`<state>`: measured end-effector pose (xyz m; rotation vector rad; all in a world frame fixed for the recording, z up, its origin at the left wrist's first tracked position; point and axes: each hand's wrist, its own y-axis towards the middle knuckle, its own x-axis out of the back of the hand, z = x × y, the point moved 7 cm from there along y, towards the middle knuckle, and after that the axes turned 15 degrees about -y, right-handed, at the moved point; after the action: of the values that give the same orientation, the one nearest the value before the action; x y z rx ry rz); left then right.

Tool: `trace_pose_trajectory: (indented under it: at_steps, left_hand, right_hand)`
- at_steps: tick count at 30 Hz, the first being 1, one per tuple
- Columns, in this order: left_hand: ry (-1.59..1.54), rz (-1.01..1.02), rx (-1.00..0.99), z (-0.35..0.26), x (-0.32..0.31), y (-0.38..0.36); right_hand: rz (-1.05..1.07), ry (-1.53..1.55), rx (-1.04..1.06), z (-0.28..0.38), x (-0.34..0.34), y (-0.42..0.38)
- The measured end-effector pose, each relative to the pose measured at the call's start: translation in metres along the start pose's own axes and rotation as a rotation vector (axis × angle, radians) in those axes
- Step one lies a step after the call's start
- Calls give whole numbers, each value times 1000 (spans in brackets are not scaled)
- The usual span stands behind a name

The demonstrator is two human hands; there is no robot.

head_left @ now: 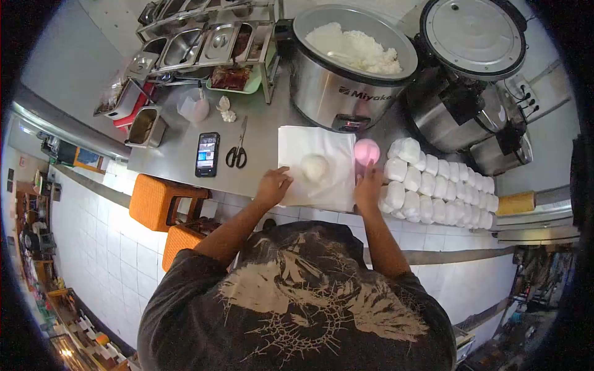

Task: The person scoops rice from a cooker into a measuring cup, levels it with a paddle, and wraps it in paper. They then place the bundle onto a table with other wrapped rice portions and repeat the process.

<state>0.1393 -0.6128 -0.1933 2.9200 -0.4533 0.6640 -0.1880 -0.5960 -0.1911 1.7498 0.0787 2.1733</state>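
A round mound of white rice (315,167) sits on a stack of white wrapping paper (297,139) on the steel counter. My left hand (274,186) rests at the paper's left edge, its fingers a little apart. On the other side, my right hand (368,188) reaches with outstretched fingers to the near side of a small pink bowl (367,150). The fingertips seem to touch the bowl, and nothing shows gripped in them. Right of that hand, white wrapped packets (427,183) are piled in rows.
A large rice cooker (340,86) full of cooked rice stands behind the paper; another cooker (433,111) is at the right. Black scissors (237,154) and a phone (207,154) lie to the left. Metal food pans (185,48) fill a rack. Orange stools (158,201) stand below.
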Motion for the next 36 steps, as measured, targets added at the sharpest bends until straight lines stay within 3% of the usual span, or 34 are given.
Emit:
trace_pose_trajectory:
  at_steps: [1, 2, 5, 7, 10, 12, 16, 18, 20, 25, 28, 31, 34, 36]
  left_hand:
    - [-167, -26, -29, 9, -2, 2]
    - [-245, -56, 20, 23, -6, 2]
    - [-593, -108, 231, 40, -14, 8]
    - [-974, -86, 476, 35, -20, 3]
    - [-1098, -129, 498, 47, -21, 4]
    - [-998, -78, 393, 36, -11, 4]
    - [-647, 32, 297, -10, 7, -1]
    - [-427, 107, -13, -29, 9, 5]
    - [-185, 141, -178, -32, 4, 10]
    - [228, 107, -142, -28, -4, 19]
    - [259, -100, -178, -50, 5, 7]
    - [146, -119, -293, -35, 2, -8]
    - [137, -26, -276, -23, -5, -34]
    - [160, -68, -188, -29, -2, -49]
  right_hand:
    - [-66, -59, 55, 3, -4, 2]
    - [-89, -229, 98, 37, 41, 2]
    - [31, -65, 516, 106, 77, -21]
    - [117, -99, 498, 117, 65, -35]
    - [150, -148, 446, 80, 7, -45]
    - [114, -20, 376, 77, 13, -44]
    - [-81, 15, 482, 110, 57, -52]
    - [-35, -8, 572, 93, 30, -57]
    - [-39, 27, 486, 74, 13, -52]
    - [-33, 144, 540, 103, 51, -44]
    - [-86, 32, 545, 83, 29, -43]
    - [-1, 157, 521, 53, 16, -36]
    - [35, 376, 609, 47, 33, -38]
    - [98, 483, 584, 41, 46, -37]
